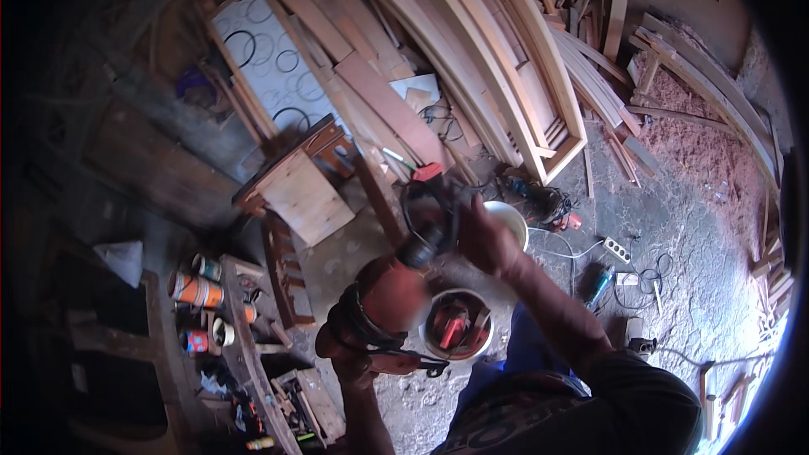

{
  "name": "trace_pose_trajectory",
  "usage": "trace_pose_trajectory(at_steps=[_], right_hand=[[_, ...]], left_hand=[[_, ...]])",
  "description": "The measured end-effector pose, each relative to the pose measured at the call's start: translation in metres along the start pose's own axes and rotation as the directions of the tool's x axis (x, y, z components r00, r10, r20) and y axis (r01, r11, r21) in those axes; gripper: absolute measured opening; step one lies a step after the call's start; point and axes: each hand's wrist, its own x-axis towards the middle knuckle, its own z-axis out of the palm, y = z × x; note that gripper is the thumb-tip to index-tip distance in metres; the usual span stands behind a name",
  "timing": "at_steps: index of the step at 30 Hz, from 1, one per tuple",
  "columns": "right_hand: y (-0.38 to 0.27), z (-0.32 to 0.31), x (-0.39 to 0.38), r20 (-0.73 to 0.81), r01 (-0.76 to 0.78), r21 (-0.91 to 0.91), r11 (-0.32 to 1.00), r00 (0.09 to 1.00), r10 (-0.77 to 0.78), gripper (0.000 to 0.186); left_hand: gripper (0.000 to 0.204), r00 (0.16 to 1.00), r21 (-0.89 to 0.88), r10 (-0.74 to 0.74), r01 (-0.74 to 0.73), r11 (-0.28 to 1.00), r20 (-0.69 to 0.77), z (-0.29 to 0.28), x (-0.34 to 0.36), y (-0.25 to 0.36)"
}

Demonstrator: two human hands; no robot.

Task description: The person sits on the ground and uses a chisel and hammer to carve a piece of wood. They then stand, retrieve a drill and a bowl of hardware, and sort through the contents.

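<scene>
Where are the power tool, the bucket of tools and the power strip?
power tool (383, 299): head view, on its red body.
bucket (431, 345): head view, on its white left rim.
power strip (617, 249): head view, on its white top face.

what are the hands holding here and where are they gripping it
Both hold one red power tool. The left hand grips its rear body near the lower end; the right hand is at its dark front end, exact grip unclear.

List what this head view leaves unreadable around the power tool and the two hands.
- Left hand: its fingers are wrapped round the red power tool, so the grip is mostly hidden.
- Tool's front end: motion blur and the black cord cover it.
- Right hand: whether it pinches the cord is blurred.
- Bucket contents: partly hidden by the tool.
- Left wall: too dark.
</scene>
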Motion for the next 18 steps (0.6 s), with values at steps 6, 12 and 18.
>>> trace_pose_trajectory(at_steps=[6, 12, 18], right_hand=[[-0.047, 0.025, -0.04, 0.026, -0.055, 0.185, 0.981, 0.998, 0.051, 0.048], [0.023, 0.084, -0.171, 0.321, -0.464, 0.239, 0.853, 0.867, 0.381, 0.051], [0.14, 0.096, -0.208, -0.019, -0.623, 0.099, 0.776, 0.778, 0.628, 0.055]], left_hand=[[0.086, 0.997, 0.21, 0.062, -0.07, 0.975, 0.042, -0.018, -0.112, 0.073], [0.052, 0.789, 0.361, 0.147, 0.1, 0.927, -0.597, -0.049, -0.208, 0.056], [0.079, 0.975, -0.432, -0.106, 0.011, 0.902, -0.197, -0.08, -0.298, 0.037]])
